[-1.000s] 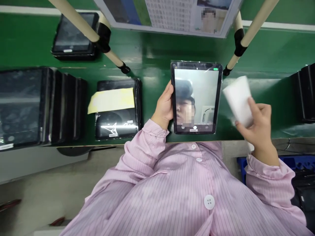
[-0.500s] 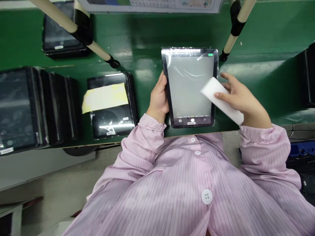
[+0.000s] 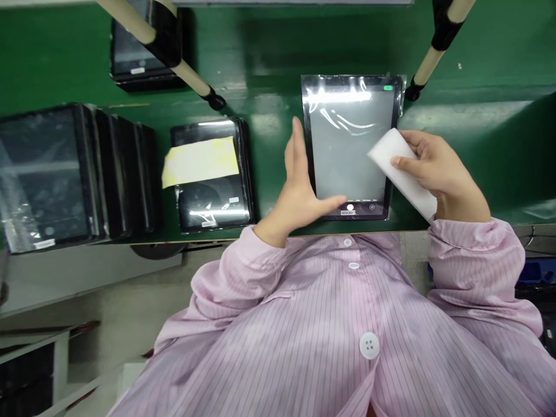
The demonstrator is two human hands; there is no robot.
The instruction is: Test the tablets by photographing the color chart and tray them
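Note:
A black tablet lies face up on the green table, its screen lit pale grey and clear film over its front. My left hand is open at its lower left corner, fingers stretched upward along the left edge and the thumb over the bottom of the screen. My right hand grips a flat white block, thumb on top and fingers behind. The block is tilted, and its upper left end overlaps the tablet's right edge. What the block is made of I cannot tell.
Left of the tablet lies a tablet stack with a yellowish paper on it. Several more leaning tablets stand further left, others behind. Beige pipe legs with black joints rest on the green table.
My left hand has let go of the tablet's left edge and opened, its thumb now over the lower screen. The tablet lies flatter. My right fingers have closed more on the white block.

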